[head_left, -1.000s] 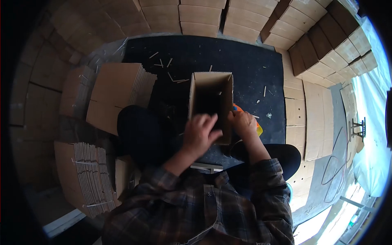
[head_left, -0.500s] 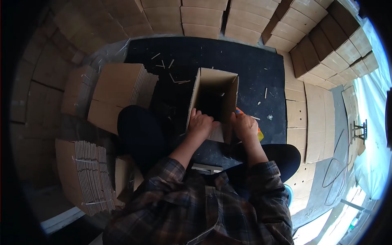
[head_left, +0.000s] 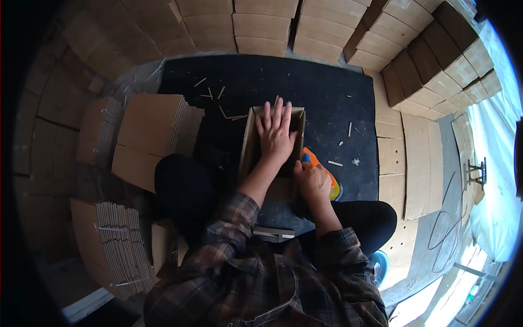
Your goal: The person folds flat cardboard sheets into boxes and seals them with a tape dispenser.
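Note:
An open-topped cardboard box [head_left: 246,136] stands upright on the black mat between my knees, its inside dark. My left hand [head_left: 278,139] reaches over the opening, fingers spread toward the far wall and fingertips right at the far rim. At the near right corner, my right hand [head_left: 314,182] is closed on the box's right wall, the thumb at the rim. An orange and yellow object with a blue part [head_left: 326,170] lies just beyond the right hand, partly hidden by it.
Bundles of flat cardboard [head_left: 147,131] and a tied stack [head_left: 117,240] stand to my left. Stacked cartons [head_left: 261,27] line the back. Cardboard strips [head_left: 234,117] litter the black mat [head_left: 338,87]. Flat cardboard sheets [head_left: 422,169] and a thin cable [head_left: 444,223] lie to the right.
My left hand has left the near left rim and moved forward over the opening, fingers now spread. My right hand stays at the box's right side. The view has shifted slightly.

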Motion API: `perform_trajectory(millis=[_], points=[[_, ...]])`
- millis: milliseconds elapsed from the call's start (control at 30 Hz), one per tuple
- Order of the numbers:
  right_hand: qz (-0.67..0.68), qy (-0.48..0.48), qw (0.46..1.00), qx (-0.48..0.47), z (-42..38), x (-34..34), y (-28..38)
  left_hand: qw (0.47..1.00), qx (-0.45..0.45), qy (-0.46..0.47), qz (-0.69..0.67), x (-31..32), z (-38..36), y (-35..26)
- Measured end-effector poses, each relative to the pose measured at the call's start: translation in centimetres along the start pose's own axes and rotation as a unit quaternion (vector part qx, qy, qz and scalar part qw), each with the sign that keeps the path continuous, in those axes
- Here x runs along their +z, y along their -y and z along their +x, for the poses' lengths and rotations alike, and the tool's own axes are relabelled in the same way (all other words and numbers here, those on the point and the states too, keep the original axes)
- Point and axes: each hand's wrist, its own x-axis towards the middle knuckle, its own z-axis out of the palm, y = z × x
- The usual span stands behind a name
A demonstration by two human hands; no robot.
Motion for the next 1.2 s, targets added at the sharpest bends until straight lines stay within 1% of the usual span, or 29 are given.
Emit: perform_trajectory(millis=[33, 100, 133, 200, 233, 267, 333, 400, 467, 500, 567, 600, 667, 700, 733, 767, 800, 833, 867, 900, 933, 967, 1000, 1033, 1067, 1100, 1133, 1167, 1200], points=[[-0.002, 0.000, 1.000, -0.001, -0.2, 0.3, -0.1, 1.000, 0.002, 0.016, 0.015, -0.3, 0.9, -0.1], [0.006, -0.062, 0.998, -0.028, -0.1, 0.7, -0.7, 0.998, 0.015, 0.056, 0.028, -0.5, 0.0, 0.9], [0.006, -0.063, 0.998, -0.029, 0.0, 0.6, -0.8, 0.998, 0.002, 0.067, 0.012, -0.7, -1.6, 1.0], [0.001, -0.040, 0.999, -0.022, -0.4, -0.4, -0.4, 0.990, -0.020, 0.136, 0.013, 0.4, -5.1, 2.0], [0.002, -0.040, 0.999, -0.022, -0.2, -0.6, -0.1, 0.994, -0.032, 0.107, 0.020, 1.1, -5.3, 2.3], [-0.004, -0.028, 0.999, -0.030, -0.2, -0.7, 0.1, 0.993, -0.033, 0.108, 0.020, 1.4, -5.2, 2.7], [-0.013, -0.015, 0.999, -0.044, -0.3, -0.5, 0.1, 0.985, -0.072, 0.153, -0.046, 1.9, -4.3, 3.4], [-0.058, -0.016, 0.996, -0.065, 0.3, 0.2, 0.5, 0.989, -0.057, 0.132, -0.033, 3.3, -4.7, 4.5], [-0.069, -0.013, 0.995, -0.075, 0.0, 0.1, 0.9, 0.995, -0.016, 0.097, 0.018, 4.4, -5.4, 4.9], [-0.079, -0.009, 0.993, -0.086, -0.2, -0.2, 1.4, 0.995, -0.018, 0.094, 0.016, 5.0, -6.5, 5.3], [-0.090, -0.016, 0.992, -0.086, -1.0, -0.6, 2.2, 0.996, -0.011, 0.023, 0.081, 5.5, -6.9, 5.5], [-0.080, -0.016, 0.993, -0.089, -0.7, 0.0, 1.9, 0.997, -0.009, 0.021, 0.076, 5.7, -6.5, 5.4], [-0.083, 0.003, 0.993, -0.084, -0.4, -0.3, 1.1, 0.991, -0.084, 0.050, -0.094, 6.2, -5.7, 5.6], [-0.081, 0.018, 0.993, -0.082, 0.0, -0.5, 1.2, 0.991, -0.084, 0.049, -0.093, 6.6, -4.8, 5.7], [-0.081, 0.020, 0.993, -0.081, 0.0, -0.5, 1.3, 0.971, -0.136, 0.077, -0.179, 7.2, -4.0, 5.5], [-0.096, 0.022, 0.991, -0.087, -0.1, -0.5, 1.4, 0.941, -0.188, 0.104, -0.263, 8.0, -3.5, 5.2], [-0.110, 0.025, 0.989, -0.095, -0.1, -0.4, 1.6, 0.901, -0.226, 0.146, -0.342, 6.6, -2.5, 3.6], [-0.110, 0.029, 0.989, -0.096, -0.2, 0.0, 1.6, 0.875, -0.197, 0.166, -0.410, 3.7, -1.9, 1.4], [-0.130, 0.034, 0.982, -0.132, -0.2, 0.0, 1.7, 0.843, -0.167, 0.184, -0.477, 2.5, -1.7, 0.3], [-0.152, 0.037, 0.973, -0.168, 0.0, -0.2, 1.7, 0.838, -0.218, 0.189, -0.463, 3.0, -1.9, 0.9], [-0.153, 0.038, 0.973, -0.170, 0.2, -0.5, 1.4, 0.838, -0.219, 0.188, -0.464, 2.5, -2.0, 0.8], [-0.139, 0.084, 0.973, -0.162, 0.2, -2.4, 1.9, 0.808, -0.261, 0.185, -0.495, 2.5, -2.3, 0.9], [-0.123, 0.130, 0.972, -0.152, 0.3, -3.5, 2.0, 0.775, -0.302, 0.184, -0.523, 2.7, -2.9, 1.4], [-0.134, 0.132, 0.966, -0.176, 1.6, -2.3, 0.3, 0.707, -0.371, 0.171, -0.578, 2.8, -3.4, 1.9], [-0.134, 0.131, 0.966, -0.178, 2.5, -2.4, -0.3, 0.629, -0.433, 0.155, -0.627, 3.2, -3.9, 2.7], [-0.102, 0.119, 0.977, -0.143, 3.3, -2.7, -0.8, 0.618, -0.450, 0.154, -0.626, 3.1, -4.3, 3.3], [-0.069, 0.107, 0.986, -0.106, 4.1, -2.7, -1.1, 0.618, -0.451, 0.154, -0.625, 3.2, -4.3, 3.6], [-0.069, 0.108, 0.986, -0.108, 4.9, -2.4, -1.3, 0.720, -0.398, 0.157, -0.547, 4.6, -4.5, 4.6], [-0.066, 0.109, 0.987, -0.097, 5.7, -1.9, -1.2, 0.807, -0.340, 0.156, -0.457, 4.8, -4.6, 5.1]])
